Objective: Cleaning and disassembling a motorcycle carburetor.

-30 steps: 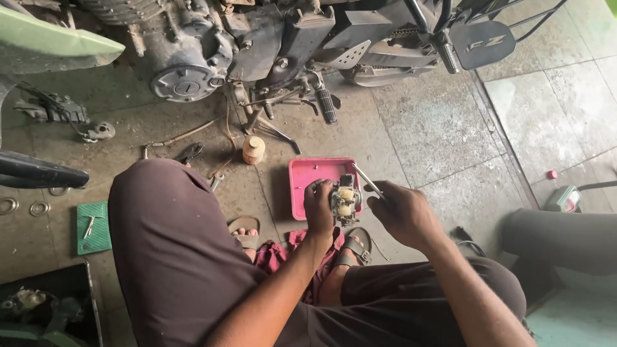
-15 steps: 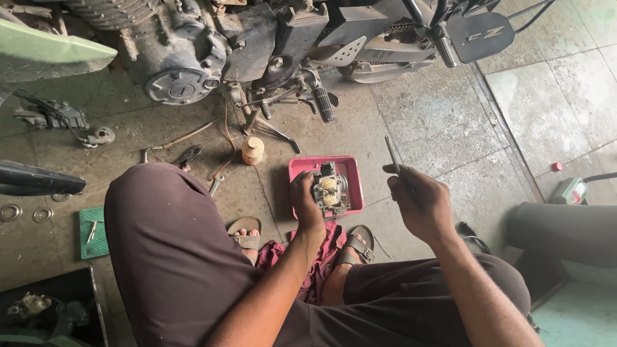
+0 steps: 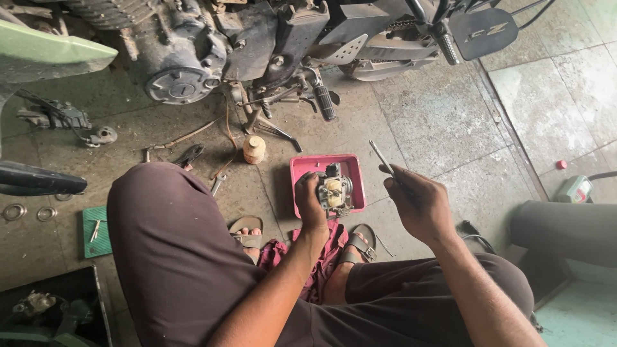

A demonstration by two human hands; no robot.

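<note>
My left hand (image 3: 311, 202) grips a small metal carburettor (image 3: 336, 193) with a pale float on top, held just over a pink square tray (image 3: 301, 168) on the floor. My right hand (image 3: 418, 202) is raised to the right of the tray and pinches a thin metal tool (image 3: 382, 156) that points up and away. The two hands are apart. My knees spread to either side, and a red rag (image 3: 321, 257) lies between my sandalled feet.
A motorcycle (image 3: 257, 45) with its engine (image 3: 183, 61) stands across the top. Pliers (image 3: 189, 154), a small spanner (image 3: 216, 184), a small tan pot (image 3: 254, 149), a green tray (image 3: 96, 232), washers (image 3: 14, 211) and a black bin (image 3: 48, 311) sit on the concrete. Another person's leg (image 3: 565, 231) is at right.
My right hand has lifted off the carburettor and swung out to the right with the thin tool. My left hand has kept hold of the carburettor over the pink tray.
</note>
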